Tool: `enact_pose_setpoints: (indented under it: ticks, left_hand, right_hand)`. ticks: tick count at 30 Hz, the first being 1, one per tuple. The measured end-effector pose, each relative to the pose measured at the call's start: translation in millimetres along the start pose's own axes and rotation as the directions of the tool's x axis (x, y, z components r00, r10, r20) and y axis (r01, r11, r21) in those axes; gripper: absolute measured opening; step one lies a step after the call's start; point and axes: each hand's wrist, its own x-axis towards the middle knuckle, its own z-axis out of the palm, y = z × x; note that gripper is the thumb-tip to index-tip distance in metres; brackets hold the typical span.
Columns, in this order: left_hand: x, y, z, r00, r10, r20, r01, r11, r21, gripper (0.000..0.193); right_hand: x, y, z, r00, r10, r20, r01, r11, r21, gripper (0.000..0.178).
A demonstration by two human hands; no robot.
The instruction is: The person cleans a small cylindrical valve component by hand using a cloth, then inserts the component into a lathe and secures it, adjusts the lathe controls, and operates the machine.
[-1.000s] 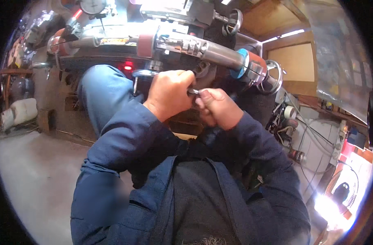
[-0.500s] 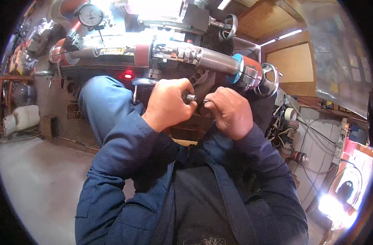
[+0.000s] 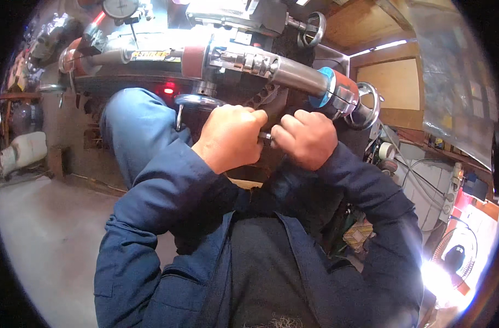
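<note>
My left hand (image 3: pixel 232 136) is closed in a fist around a small metal cylinder (image 3: pixel 266 135), whose bright end pokes out toward the right. Against that end my right hand (image 3: pixel 306 139) is curled, knuckles up, its fingers hiding whatever they grip. Both hands meet above my lap, just in front of a bench machine. Beyond them runs the machine's steel shaft (image 3: pixel 300 74), with a jointed metal section (image 3: pixel 244 61) to its left. A chrome handwheel (image 3: pixel 199 100) sits right behind my left hand.
A dial gauge (image 3: pixel 120 6) stands at the upper left over the machine. Handwheels stand at the right end (image 3: pixel 368 106) and at the back (image 3: pixel 313 30). A small red light (image 3: pixel 168 91) glows under the bed. At the lower right are a fan (image 3: pixel 456 257) and a bright lamp (image 3: pixel 442 276).
My right hand has moved left and its fingers have curled over, so the two hands now meet at the metal cylinder. The small piece in its fingertips is no longer visible. The view has shifted slightly.
</note>
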Motion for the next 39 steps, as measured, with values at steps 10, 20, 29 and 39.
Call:
enact_pose_setpoints:
  ticks: [10, 20, 29, 39]
  left_hand:
    - [7.3, -7.6, 8.9, 0.931, -0.005, -0.366, -0.057, 0.986, -0.158, 0.022]
    - [3.9, 3.3, 9.2, 0.992, -0.035, -0.121, 0.017, 0.99, -0.139, 0.022]
    - [-2.7, 0.3, 13.7, 0.998, 0.042, 0.045, -0.041, 0.999, -0.033, 0.018]
    - [10.6, -4.4, 19.2, 0.825, -0.02, -0.564, -0.13, 0.966, -0.225, 0.017]
  right_hand:
    - [-10.5, -20.4, -13.2, 0.723, 0.582, 0.372, -0.494, 0.059, 0.867, 0.048]
    - [-6.3, -16.8, -16.1, 0.949, 0.314, -0.028, -0.293, 0.911, 0.289, 0.014]
    - [-4.0, -1.4, -10.1, 0.993, -0.102, 0.056, 0.104, 0.993, -0.049, 0.011]
    - [-34.4, -30.9, 0.8, 0.796, 0.299, 0.527, -0.299, -0.563, 0.771, 0.059]
